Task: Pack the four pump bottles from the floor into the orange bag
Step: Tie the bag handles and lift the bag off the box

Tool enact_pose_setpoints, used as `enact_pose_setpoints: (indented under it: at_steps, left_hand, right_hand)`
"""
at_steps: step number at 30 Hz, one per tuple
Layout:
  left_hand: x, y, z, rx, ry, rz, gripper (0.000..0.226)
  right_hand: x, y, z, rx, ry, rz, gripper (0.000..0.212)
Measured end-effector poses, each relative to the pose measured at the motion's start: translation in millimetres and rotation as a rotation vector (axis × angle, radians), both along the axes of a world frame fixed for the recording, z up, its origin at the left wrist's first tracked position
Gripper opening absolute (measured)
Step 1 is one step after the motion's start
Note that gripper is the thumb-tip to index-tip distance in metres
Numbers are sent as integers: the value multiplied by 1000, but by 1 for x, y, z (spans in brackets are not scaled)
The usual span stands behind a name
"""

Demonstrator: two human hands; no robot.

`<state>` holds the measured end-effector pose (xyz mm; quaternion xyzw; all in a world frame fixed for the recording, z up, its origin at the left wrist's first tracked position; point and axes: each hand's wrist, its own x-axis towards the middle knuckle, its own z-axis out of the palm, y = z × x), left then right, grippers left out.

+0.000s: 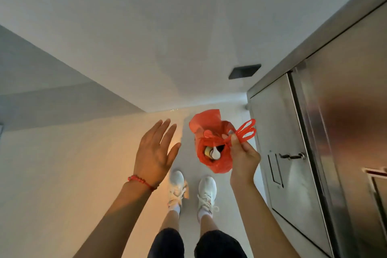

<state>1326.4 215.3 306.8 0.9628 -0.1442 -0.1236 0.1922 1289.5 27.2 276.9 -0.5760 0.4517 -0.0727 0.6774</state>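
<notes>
Bag, orange crinkled plastic, hangs by gathered handles pinched in the right hand; left hand spread, empty.

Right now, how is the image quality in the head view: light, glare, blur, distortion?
Head view: wide-angle bending of the wall lines; warm orange glow on the floor beside the left hand; soft reddish reflection on the steel cabinet; slight softness on the orange bag held by the right hand.
</notes>
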Motion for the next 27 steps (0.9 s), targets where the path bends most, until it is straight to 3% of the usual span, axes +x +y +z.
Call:
enact_pose_setpoints:
  at_steps: [13,23,27]
  left_hand:
    - [37,2,-190,106,65,-110,52]
    - [46,6,-252,62,61,-49,51]
    - [54,13,-263,47,44,-36,47]
  right_hand:
    - [66,2,-197,-96,11,14,8]
    - [88,14,-271,-102,79,-53,8]
    - [94,15,-286,-117,85,-1,18]
